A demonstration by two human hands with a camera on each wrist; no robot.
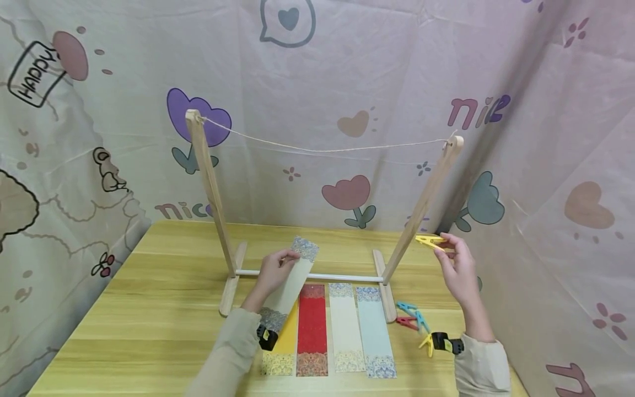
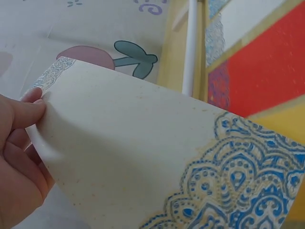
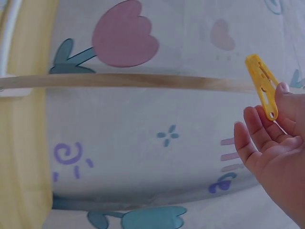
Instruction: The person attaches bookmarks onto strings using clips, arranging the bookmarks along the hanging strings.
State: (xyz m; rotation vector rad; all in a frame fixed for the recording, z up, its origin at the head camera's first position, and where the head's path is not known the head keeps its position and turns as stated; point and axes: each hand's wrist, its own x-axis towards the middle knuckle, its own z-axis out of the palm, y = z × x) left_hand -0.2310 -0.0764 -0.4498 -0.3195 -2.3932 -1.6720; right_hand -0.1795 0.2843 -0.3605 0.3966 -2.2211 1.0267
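Note:
My left hand (image 1: 274, 273) pinches a cream paper strip (image 1: 292, 284) with blue lace-like patterns at its ends, near its upper end. In the left wrist view the strip (image 2: 119, 129) slants across, its large blue pattern closest to the camera. The strip is lifted over a yellow strip (image 1: 285, 344), partly covering it. To the right, my right hand (image 1: 458, 264) pinches a yellow clothespin (image 1: 429, 241) between thumb and fingers, beside the right wooden post. The right wrist view shows the clothespin (image 3: 262, 88) pointing up and away from the fingertips.
A wooden frame with a left post (image 1: 210, 187), a right post (image 1: 421, 209) and a sagging string (image 1: 317, 150) stands on the table (image 1: 124, 309). Red (image 1: 312, 328), cream (image 1: 346, 331) and pale blue (image 1: 375, 331) strips lie in front. Several clothespins (image 1: 409, 322) lie at right.

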